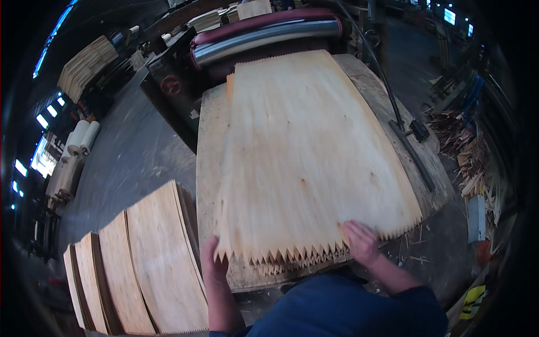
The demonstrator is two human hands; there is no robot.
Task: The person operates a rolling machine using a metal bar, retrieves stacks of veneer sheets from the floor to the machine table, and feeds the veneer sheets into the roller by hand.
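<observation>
nearest is the person's dark blue shirt, low in the view, with a bare forearm on each side. the left hand is upright at the near left corner of a broad, pale tan wood veneer sheet with saw-toothed ends; whether its fingers close on the sheet cannot be told. the right hand has its fingers bent over the toothed near edge, right of the middle, touching it; how firmly it grips, or whether its thumb is underneath, cannot be told.

the sheet lies flat, lengthwise away from the person, on a worn, pale wooden tabletop. more toothed edges show just below its near end, and an orange-toned strip sticks out at its far left.

to the left, lower than the tabletop, rest overlapping bundles of pale toothed veneer. along the sheet's right side lies a black t-shaped bar. farther right is a loose heap of splintered wood scraps.

beyond the sheet's far end stands a dark machine with a maroon roller above a shiny silver one and a red handwheel at its left. farther off on the left are thick white rolls and a stack of tan sheets.
</observation>
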